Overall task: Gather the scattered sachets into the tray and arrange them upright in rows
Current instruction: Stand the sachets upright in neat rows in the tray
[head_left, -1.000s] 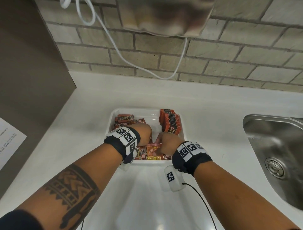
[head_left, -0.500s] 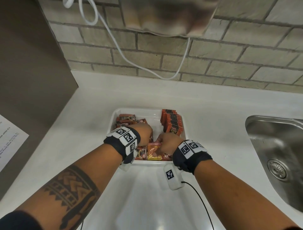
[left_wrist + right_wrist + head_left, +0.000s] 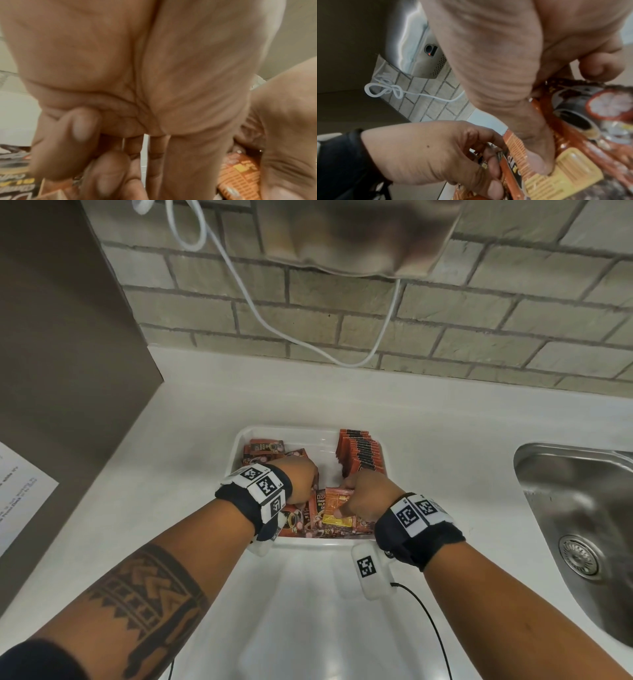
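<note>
A white tray (image 3: 284, 430) sits on the counter. A row of orange sachets (image 3: 359, 453) stands upright along its right side. Loose dark sachets (image 3: 263, 447) lie at its back left, and more lie along the near side. My right hand (image 3: 359, 493) pinches one orange sachet (image 3: 337, 505), its thumb (image 3: 537, 162) pressed on the yellow panel (image 3: 565, 169). My left hand (image 3: 303, 479) is beside it in the tray, fingers (image 3: 489, 161) curled round the edges of a few sachets. The left wrist view shows mostly palm, with the orange sachet (image 3: 240, 175) at its right.
A steel sink (image 3: 575, 508) is sunk into the counter at the right. Above the tray a white cable (image 3: 308, 347) hangs on the brick wall under a hand dryer (image 3: 412, 44). A dark panel (image 3: 51, 337) closes the left side, with a paper sheet (image 3: 20, 491) on it.
Both hands stay in the tray's near half. The right hand has drawn the orange sachet slightly up and towards the upright row; the left hand has barely moved.
</note>
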A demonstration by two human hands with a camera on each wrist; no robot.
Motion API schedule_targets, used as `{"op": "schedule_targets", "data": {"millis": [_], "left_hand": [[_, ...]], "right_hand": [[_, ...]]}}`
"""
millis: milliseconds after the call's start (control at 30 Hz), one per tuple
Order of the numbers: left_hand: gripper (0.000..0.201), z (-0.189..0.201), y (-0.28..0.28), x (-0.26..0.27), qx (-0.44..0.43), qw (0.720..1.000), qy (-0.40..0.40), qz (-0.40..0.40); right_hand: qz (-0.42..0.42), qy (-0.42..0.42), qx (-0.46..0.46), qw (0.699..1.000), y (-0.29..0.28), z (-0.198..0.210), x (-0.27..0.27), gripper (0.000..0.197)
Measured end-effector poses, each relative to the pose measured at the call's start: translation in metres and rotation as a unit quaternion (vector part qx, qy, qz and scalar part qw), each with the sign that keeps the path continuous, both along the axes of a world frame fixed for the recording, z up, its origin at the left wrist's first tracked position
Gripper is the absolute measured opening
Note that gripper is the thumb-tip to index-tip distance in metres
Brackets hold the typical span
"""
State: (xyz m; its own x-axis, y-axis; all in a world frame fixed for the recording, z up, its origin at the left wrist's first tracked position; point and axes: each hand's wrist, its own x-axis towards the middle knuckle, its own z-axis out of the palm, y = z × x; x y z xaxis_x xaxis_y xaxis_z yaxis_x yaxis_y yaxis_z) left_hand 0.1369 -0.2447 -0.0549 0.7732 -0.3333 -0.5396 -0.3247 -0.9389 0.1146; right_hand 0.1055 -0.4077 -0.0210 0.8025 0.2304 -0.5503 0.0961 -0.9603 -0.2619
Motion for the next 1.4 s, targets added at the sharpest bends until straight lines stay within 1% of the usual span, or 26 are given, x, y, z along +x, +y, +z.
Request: {"op": "schedule_targets", "data": {"millis": [167,300,433,633,800,933,1100,1300,1367,1400], "left_hand": [[0.043,0.003,-0.002,0.001,0.007,1.0,0.001,-0.008],[0.039,0.005,-0.003,0.0,-0.002,1.0,0.0,-0.008],[0.042,0.007,-0.002,-0.002,-0.009,1.0,0.005,-0.01],[0.049,0.012,-0.004,-0.005,-0.022,1.0,0.007,-0.002],[0.039,0.018,-0.003,-0.008,-0.03,0.999,0.016,0.0],[0.04,0.021,-0.004,-0.008,-0.05,0.998,0.031,0.013],[0.026,0.022,-0.006,-0.01,-0.072,0.996,0.049,0.016],[0.014,0.029,0.0,-0.009,-0.127,0.99,0.031,0.053],[0.008,0.031,0.002,-0.009,-0.154,0.985,0.027,0.077],[0.009,0.032,0.002,-0.009,-0.171,0.98,0.032,0.094]], "right_hand": [[-0.023,-0.021,0.024,0.999,-0.011,0.003,-0.002,0.039],[-0.043,-0.041,0.047,0.997,-0.021,0.004,-0.004,0.041],[-0.066,-0.049,0.068,0.994,-0.028,0.004,-0.005,0.038],[-0.071,-0.068,0.091,0.991,-0.035,0.005,-0.007,0.031],[-0.093,-0.059,0.119,0.987,-0.04,0.007,-0.005,0.031],[-0.098,-0.046,0.127,0.986,-0.041,0.004,-0.007,0.034],[-0.1,-0.033,0.133,0.986,-0.039,0.0,-0.009,0.039],[-0.097,-0.027,0.161,0.982,-0.041,0.002,-0.01,0.037],[-0.088,-0.021,0.16,0.983,-0.039,0.002,-0.011,0.038],[-0.085,-0.019,0.16,0.983,-0.038,0.001,-0.012,0.038]]}}
